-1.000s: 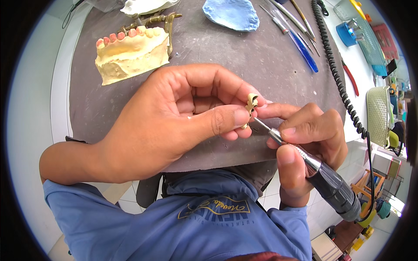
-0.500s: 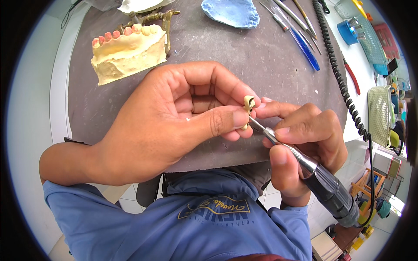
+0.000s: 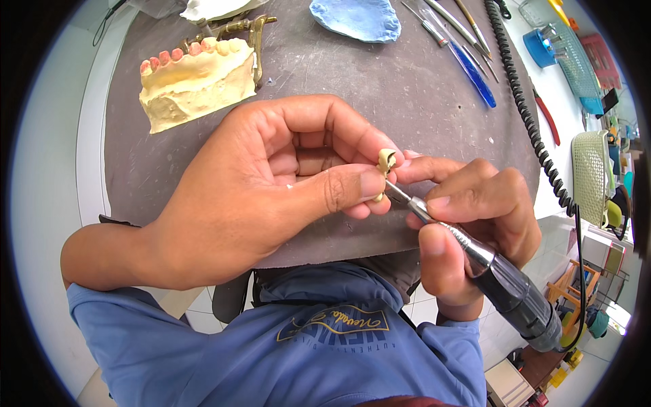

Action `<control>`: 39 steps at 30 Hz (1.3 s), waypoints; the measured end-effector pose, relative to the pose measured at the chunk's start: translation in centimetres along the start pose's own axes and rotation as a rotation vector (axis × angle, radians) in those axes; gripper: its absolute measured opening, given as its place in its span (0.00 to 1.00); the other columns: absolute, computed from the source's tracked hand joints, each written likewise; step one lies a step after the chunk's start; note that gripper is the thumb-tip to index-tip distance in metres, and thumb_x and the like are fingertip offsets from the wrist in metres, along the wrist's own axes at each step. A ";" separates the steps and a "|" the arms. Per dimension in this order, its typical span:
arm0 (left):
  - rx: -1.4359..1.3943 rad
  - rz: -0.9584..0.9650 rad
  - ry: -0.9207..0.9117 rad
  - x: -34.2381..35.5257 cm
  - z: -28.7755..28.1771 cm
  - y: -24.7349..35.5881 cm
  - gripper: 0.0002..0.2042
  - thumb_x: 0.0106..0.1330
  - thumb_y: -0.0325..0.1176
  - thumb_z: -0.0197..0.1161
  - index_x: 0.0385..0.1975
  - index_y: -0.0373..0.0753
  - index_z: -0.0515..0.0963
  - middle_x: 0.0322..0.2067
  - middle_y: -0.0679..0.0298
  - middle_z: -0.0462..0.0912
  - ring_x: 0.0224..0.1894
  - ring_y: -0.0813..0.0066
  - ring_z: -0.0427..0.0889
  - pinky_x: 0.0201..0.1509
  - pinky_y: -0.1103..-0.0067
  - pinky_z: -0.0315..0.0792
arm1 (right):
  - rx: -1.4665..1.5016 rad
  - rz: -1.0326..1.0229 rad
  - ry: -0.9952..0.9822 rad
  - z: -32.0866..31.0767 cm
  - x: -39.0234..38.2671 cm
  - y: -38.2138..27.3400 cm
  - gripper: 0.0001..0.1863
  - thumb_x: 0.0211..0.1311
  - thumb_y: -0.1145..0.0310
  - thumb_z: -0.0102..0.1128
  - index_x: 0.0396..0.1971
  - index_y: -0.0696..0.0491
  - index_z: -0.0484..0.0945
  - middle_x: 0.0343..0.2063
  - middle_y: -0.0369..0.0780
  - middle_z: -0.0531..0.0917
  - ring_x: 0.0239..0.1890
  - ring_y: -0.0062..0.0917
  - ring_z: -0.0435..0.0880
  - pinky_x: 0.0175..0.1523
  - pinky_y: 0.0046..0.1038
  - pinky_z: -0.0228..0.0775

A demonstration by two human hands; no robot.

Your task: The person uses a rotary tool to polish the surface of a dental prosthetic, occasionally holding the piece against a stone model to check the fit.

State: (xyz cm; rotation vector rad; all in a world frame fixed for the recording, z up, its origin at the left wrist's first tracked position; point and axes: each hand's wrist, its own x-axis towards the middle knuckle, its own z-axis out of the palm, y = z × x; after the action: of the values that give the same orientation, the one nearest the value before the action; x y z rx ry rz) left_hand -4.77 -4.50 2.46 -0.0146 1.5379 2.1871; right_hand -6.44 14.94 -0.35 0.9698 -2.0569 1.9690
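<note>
Scuffed grey-brown table (image 3: 434, 125) takes up most of the view, with a white wall (image 3: 47, 142) running down the left and pale floor tiles (image 3: 203, 308) peeking out below it. Blue shirt (image 3: 237, 359) across the bottom, that's the person doing the work. Left hand (image 3: 254, 186) comes in from the left, fingers curled round, thumb and fingertips pinching a small piece. Right hand (image 3: 488, 203) has a handpiece (image 3: 519, 295), black body and silver nose, gripped kinda like a pen, tail end angled down to the right. Up at the left of the table sits a yellow cast (image 3: 196, 95) with a row of teeth, several of them reddish, and a brass frame (image 3: 258, 41) right behind it. Coiled black cord (image 3: 525, 115) snakes down the right side, near a mesh basket (image 3: 590, 176). Blue mould (image 3: 356, 20) lies at the far edge, then a blue pen (image 3: 475, 78) among some thin tools, and red-handled pliers (image 3: 546, 119) past the cord. Smallest stuff: the cream piece (image 3: 386, 160) itself, held up between the left thumb and fingers, and the thin metal bit (image 3: 397, 192), its tip right at the piece by the thumb; can't tell if they're actually touching.
</note>
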 end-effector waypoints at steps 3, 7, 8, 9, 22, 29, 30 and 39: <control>-0.001 -0.006 -0.005 0.1 -0.1 0.0 0.09 0.64 0.24 0.56 0.41 0.29 0.70 0.37 0.57 0.78 0.38 0.77 0.80 0.41 0.85 0.75 | 0.013 0.027 0.040 0.2 -0.1 0.0 0.13 0.53 0.66 0.62 0.27 0.58 0.68 0.17 0.41 0.73 0.28 0.36 0.82 0.48 0.45 0.74; 0.000 -0.007 0.000 0.0 0.0 0.1 0.09 0.64 0.24 0.56 0.41 0.29 0.70 0.37 0.57 0.78 0.38 0.77 0.80 0.41 0.85 0.75 | 0.015 0.013 0.031 0.1 0.0 0.1 0.13 0.53 0.66 0.63 0.27 0.58 0.68 0.17 0.41 0.74 0.28 0.35 0.82 0.47 0.45 0.74; 0.000 -0.006 0.001 0.0 0.0 0.0 0.09 0.64 0.24 0.56 0.41 0.29 0.70 0.37 0.57 0.78 0.38 0.77 0.80 0.41 0.85 0.75 | 0.002 -0.001 0.018 0.0 0.1 0.1 0.13 0.53 0.66 0.63 0.27 0.58 0.69 0.17 0.41 0.74 0.28 0.36 0.82 0.47 0.45 0.74; -0.002 0.002 0.002 -0.1 0.0 -0.1 0.09 0.64 0.24 0.56 0.41 0.29 0.70 0.36 0.57 0.78 0.37 0.78 0.80 0.40 0.85 0.74 | -0.005 -0.008 0.011 0.0 0.1 0.1 0.13 0.52 0.66 0.63 0.26 0.58 0.69 0.17 0.41 0.74 0.29 0.36 0.82 0.47 0.45 0.74; -0.011 0.019 0.010 0.1 0.1 -0.2 0.08 0.63 0.23 0.56 0.40 0.30 0.71 0.35 0.58 0.77 0.37 0.77 0.80 0.40 0.85 0.74 | 0.013 0.011 0.023 0.0 0.0 0.0 0.13 0.53 0.67 0.63 0.26 0.58 0.69 0.16 0.41 0.73 0.26 0.34 0.81 0.46 0.43 0.75; 0.002 0.016 0.014 0.1 0.1 -0.2 0.08 0.63 0.23 0.57 0.40 0.30 0.71 0.35 0.58 0.77 0.37 0.77 0.80 0.40 0.85 0.74 | 0.014 -0.030 -0.010 -0.2 0.2 0.4 0.12 0.52 0.69 0.62 0.26 0.59 0.69 0.17 0.42 0.73 0.27 0.34 0.81 0.47 0.44 0.75; -0.003 0.013 0.013 0.1 0.1 -0.2 0.08 0.63 0.23 0.57 0.40 0.30 0.71 0.35 0.58 0.77 0.36 0.77 0.80 0.40 0.85 0.74 | 0.007 -0.044 -0.013 -0.2 0.2 0.5 0.11 0.52 0.70 0.62 0.26 0.60 0.69 0.17 0.42 0.73 0.27 0.34 0.82 0.47 0.44 0.74; -0.003 0.015 0.004 0.2 0.0 -0.4 0.09 0.62 0.24 0.58 0.40 0.32 0.71 0.35 0.58 0.77 0.36 0.78 0.80 0.40 0.85 0.73 | 0.018 -0.034 -0.010 -0.2 0.3 0.2 0.11 0.49 0.73 0.62 0.25 0.61 0.69 0.18 0.42 0.73 0.26 0.32 0.81 0.45 0.44 0.75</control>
State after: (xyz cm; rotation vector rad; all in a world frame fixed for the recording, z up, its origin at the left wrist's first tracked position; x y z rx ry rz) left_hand -4.80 -4.34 2.06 -0.0080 1.5419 2.2024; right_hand -6.85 15.06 -0.40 1.0131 -2.0173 1.9733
